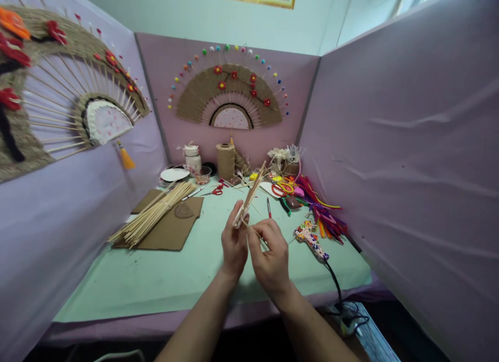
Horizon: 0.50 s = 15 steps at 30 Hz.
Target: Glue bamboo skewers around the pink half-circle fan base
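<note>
My left hand (234, 242) is closed round the lower end of a small bundle of thin wooden sticks (251, 193), which slants up and to the right above the green table (163, 279). Right beside it, my right hand (270, 255) pinches something thin at the base of the bundle; it looks like a strand of twine, too fine to be sure. A larger heap of loose sticks (154, 214) lies on brown cardboard pieces (171, 229) to the left.
A twine spool (225, 161), white jars, a plate (174, 174), red scissors (215, 190), coloured pipe cleaners (322, 214) and a patterned glue gun (312, 240) with its cable crowd the back and right. Finished stick fans (230, 94) hang on the purple partition walls.
</note>
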{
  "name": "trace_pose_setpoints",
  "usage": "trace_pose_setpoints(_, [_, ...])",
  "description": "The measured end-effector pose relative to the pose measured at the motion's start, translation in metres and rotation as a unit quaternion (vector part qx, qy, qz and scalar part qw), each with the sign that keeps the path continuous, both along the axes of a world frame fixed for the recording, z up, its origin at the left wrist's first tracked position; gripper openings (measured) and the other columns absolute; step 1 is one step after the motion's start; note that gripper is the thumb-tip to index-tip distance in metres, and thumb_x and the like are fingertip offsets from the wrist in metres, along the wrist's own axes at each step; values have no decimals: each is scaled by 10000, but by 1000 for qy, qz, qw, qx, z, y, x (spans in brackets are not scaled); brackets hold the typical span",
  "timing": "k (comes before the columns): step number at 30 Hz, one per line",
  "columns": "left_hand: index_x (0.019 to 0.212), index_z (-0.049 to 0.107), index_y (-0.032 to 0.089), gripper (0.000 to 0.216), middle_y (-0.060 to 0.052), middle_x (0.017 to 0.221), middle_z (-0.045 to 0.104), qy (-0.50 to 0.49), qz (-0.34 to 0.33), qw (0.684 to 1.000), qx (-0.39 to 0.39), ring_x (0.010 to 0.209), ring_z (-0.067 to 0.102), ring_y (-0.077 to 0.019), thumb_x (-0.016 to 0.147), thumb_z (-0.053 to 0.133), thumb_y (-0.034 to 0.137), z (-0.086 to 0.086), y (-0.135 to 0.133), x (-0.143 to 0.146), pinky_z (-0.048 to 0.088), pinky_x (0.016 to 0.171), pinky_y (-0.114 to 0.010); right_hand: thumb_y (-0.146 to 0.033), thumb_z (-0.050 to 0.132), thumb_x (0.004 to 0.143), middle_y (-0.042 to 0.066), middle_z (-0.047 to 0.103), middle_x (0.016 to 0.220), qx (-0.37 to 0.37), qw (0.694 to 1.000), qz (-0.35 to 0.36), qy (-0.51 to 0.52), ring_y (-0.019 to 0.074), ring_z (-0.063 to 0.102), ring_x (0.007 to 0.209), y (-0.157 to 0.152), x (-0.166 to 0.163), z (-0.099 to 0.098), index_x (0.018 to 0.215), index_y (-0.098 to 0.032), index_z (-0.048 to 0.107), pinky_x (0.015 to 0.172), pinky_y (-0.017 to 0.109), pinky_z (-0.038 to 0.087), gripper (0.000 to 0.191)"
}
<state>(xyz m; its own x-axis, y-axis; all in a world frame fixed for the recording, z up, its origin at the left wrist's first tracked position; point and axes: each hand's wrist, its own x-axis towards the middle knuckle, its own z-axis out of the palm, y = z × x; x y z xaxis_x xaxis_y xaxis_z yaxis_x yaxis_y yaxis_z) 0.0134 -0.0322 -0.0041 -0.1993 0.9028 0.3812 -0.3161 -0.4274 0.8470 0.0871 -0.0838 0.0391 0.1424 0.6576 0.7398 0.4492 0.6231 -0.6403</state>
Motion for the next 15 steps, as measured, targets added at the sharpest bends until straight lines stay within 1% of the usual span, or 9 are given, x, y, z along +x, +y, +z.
trace_pose_setpoints(2, [1305,557,231,556,-96,1359,584,8,-7,1000,0,1230,556,-247,796,681,416,7,1,3,415,1059,-365,-237,471,948,19,557,768,-15,1000,11,10,153,526,777,5,8,8,775,-183,576,730,284,414,209])
trace_pose_setpoints(4, [1281,571,232,502,-83,1324,610,3,-30,999,-12,1223,559,-232,814,668,387,14,1,7,402,1070,-367,-277,438,965,5,544,736,-48,998,19,19,139,518,731,10,14,13,759,-183,566,694,268,399,261])
trace_pose_setpoints(7, [1207,615,222,410,-72,1258,647,-58,-82,994,-41,1180,587,-221,819,651,347,20,-1,10,447,1018,-354,-349,406,972,-25,486,647,-112,992,36,46,117,471,628,18,20,13,691,-187,519,605,246,360,344])
trace_pose_setpoints(9, [1159,638,205,380,-73,1203,672,-114,-114,985,-60,1130,617,-218,802,650,332,19,-3,11,483,966,-339,-394,407,963,-41,439,599,-147,986,54,60,108,430,580,23,20,8,646,-191,473,560,240,330,382])
trace_pose_setpoints(11, [1137,647,190,381,-79,1161,691,-146,-134,978,-69,1083,641,-216,791,650,350,17,-4,11,501,937,-334,-427,415,953,-48,416,579,-166,981,69,67,104,409,564,27,18,1,630,-193,453,544,238,313,400])
trace_pose_setpoints(13, [1128,653,188,392,-78,1138,701,-149,-132,977,-71,1058,651,-211,790,661,387,12,-4,10,506,925,-323,-446,415,949,-46,424,582,-175,979,79,67,105,409,566,31,16,-5,637,-190,467,546,238,311,407])
trace_pose_setpoints(15, [1117,661,193,396,-70,1121,708,-137,-116,981,-75,1049,653,-201,785,682,410,8,-1,9,505,923,-308,-454,406,949,-41,440,590,-182,978,85,62,108,414,571,33,13,-8,649,-188,485,549,239,316,409])
